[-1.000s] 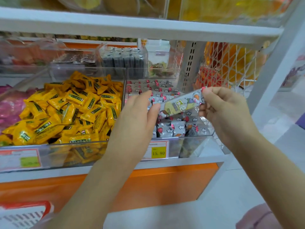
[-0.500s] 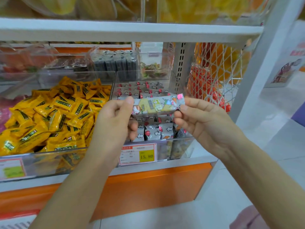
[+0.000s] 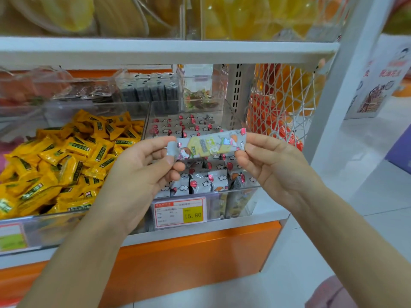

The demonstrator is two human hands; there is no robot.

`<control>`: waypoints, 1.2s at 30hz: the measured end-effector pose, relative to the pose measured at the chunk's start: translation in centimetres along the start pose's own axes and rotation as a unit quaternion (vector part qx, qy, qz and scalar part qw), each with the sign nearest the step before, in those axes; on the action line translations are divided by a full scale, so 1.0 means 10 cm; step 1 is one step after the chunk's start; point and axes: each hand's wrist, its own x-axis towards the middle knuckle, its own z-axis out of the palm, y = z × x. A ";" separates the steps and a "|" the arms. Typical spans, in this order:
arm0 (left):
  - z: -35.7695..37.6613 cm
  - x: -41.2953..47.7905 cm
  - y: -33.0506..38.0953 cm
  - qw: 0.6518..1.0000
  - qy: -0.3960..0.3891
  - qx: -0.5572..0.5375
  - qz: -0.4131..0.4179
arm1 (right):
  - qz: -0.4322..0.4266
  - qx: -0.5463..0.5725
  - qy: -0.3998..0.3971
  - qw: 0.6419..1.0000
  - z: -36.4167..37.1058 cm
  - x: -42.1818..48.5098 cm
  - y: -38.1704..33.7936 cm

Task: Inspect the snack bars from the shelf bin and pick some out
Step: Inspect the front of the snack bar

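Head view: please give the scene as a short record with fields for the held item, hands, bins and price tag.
held item: grey snack bar, nearly level
left hand: pinches the bar's left end
right hand: pinches the bar's right end
source bin: clear, more grey bars inside
neighbour bin: yellow packets, to the left
price tag: reads 15.80, on the bin front

Glossy foil snack bar (image 3: 209, 145), clear-plastic bin (image 3: 235, 196).
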 end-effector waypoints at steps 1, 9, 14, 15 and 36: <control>-0.01 0.00 0.00 1.000 -0.003 0.012 0.005 | -0.020 -0.036 -0.006 0.999 -0.01 0.00 -0.01; 0.03 -0.03 0.02 0.992 0.017 0.114 0.060 | -0.040 -0.152 -0.041 0.987 0.02 -0.02 0.05; 0.06 -0.05 0.03 0.988 0.037 0.138 0.062 | -0.094 -0.200 -0.031 0.975 0.00 0.00 0.07; 0.06 -0.05 0.01 0.988 0.039 0.138 0.057 | -0.104 -0.212 -0.025 0.971 -0.01 0.01 0.07; 0.08 -0.09 0.00 0.982 0.032 0.181 0.052 | -0.127 -0.275 -0.041 0.952 0.05 -0.04 0.12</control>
